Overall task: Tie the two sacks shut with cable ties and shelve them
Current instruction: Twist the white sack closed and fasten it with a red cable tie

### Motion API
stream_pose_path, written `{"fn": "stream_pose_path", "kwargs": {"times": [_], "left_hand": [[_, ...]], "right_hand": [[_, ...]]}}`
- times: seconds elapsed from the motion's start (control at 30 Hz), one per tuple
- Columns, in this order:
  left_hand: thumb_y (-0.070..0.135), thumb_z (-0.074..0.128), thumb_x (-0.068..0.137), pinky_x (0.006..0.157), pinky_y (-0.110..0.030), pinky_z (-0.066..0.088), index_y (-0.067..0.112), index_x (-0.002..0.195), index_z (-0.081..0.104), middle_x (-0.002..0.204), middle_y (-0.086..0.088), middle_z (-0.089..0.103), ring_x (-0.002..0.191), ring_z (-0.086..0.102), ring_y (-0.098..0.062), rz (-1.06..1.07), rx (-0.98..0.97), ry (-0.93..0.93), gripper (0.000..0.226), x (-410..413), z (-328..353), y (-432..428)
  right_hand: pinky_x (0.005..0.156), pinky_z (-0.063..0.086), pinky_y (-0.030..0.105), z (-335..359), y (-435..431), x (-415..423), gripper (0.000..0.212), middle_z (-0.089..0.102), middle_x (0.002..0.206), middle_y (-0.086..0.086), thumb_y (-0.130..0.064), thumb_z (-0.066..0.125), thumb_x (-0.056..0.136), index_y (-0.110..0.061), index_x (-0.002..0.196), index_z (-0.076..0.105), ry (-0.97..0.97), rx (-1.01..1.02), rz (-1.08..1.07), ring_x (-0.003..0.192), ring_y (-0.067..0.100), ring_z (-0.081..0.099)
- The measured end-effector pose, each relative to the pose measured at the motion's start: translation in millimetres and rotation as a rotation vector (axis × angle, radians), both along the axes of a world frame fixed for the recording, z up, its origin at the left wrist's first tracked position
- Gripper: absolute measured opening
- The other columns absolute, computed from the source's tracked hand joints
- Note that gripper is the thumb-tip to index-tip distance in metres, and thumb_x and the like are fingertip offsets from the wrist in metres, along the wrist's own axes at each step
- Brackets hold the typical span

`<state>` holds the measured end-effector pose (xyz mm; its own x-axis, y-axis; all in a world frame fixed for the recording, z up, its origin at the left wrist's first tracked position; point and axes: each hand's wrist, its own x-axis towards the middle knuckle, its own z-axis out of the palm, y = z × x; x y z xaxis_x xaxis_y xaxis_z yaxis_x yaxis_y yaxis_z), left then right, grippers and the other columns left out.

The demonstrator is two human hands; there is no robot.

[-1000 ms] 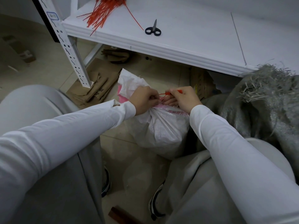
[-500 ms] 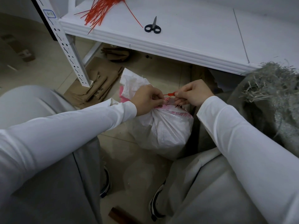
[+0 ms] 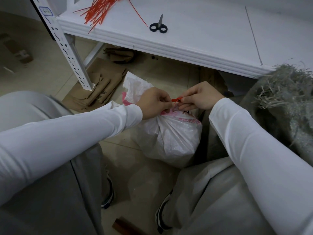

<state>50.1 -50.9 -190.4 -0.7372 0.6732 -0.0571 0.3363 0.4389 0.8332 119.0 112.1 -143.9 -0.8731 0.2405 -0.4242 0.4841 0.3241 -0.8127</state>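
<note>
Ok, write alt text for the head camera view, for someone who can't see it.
Seen from above, a person's left hand and right hand pinch a red cable tie at the gathered neck of a white sack on the floor. A white shelf beyond holds black scissors and loose red cable ties; a grey sack sits at right.

Smooth glossy red plastic cable tie [image 3: 177, 99] in the grip, crinkled faintly shiny white woven-plastic sack [image 3: 169, 138] below it, rough frayed grey woven sack [image 3: 284, 92] to its right, smooth matt white-painted metal shelf [image 3: 194, 39] beyond, steel scissors [image 3: 158, 25] with black plastic handles, matt brown cardboard [image 3: 101, 89] left.
</note>
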Motion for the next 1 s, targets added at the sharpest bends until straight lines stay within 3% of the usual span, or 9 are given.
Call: {"fn": "stream_pose_path", "kwargs": {"times": [0.23, 0.53, 0.8, 1.0], "left_hand": [[0.017, 0.07, 0.083, 0.047, -0.003, 0.037, 0.024, 0.06, 0.061, 0.056, 0.01, 0.06, 0.046, 0.054, 0.007, 0.022, -0.055, -0.037, 0.026, 0, 7, 3], [0.014, 0.068, 0.082, 0.059, -0.02, 0.046, 0.017, 0.06, 0.063, 0.056, 0.005, 0.063, 0.054, 0.059, -0.007, 0.04, -0.114, -0.067, 0.023, 0, 14, 5], [0.011, 0.067, 0.082, 0.062, -0.024, 0.048, 0.018, 0.057, 0.06, 0.056, 0.004, 0.062, 0.056, 0.059, -0.01, 0.056, -0.114, -0.046, 0.026, 2, 14, 4], [0.013, 0.068, 0.083, 0.061, -0.022, 0.049, 0.021, 0.059, 0.059, 0.059, 0.004, 0.062, 0.058, 0.061, -0.01, 0.074, -0.106, 0.009, 0.027, 3, 10, 3]], "right_hand": [[0.066, 0.061, 0.024, 3, 1, -4, 0.017, 0.072, 0.092, 0.023, 0.007, 0.058, 0.091, 0.009, 0.105, 0.067, -0.013, 0.015, 0.032, 0.08, 0.019, 0.073], [0.071, 0.061, 0.028, 1, 1, -6, 0.018, 0.073, 0.091, 0.021, 0.005, 0.06, 0.09, 0.008, 0.106, 0.069, -0.015, 0.065, 0.045, 0.082, 0.024, 0.073], [0.065, 0.06, 0.023, 1, -7, -5, 0.017, 0.072, 0.09, 0.023, 0.006, 0.059, 0.091, 0.01, 0.105, 0.068, 0.022, 0.037, 0.028, 0.081, 0.021, 0.072], [0.074, 0.061, 0.032, -4, -7, -4, 0.014, 0.073, 0.087, 0.019, 0.004, 0.062, 0.09, 0.006, 0.1, 0.071, 0.013, 0.061, 0.039, 0.08, 0.024, 0.074]]}}
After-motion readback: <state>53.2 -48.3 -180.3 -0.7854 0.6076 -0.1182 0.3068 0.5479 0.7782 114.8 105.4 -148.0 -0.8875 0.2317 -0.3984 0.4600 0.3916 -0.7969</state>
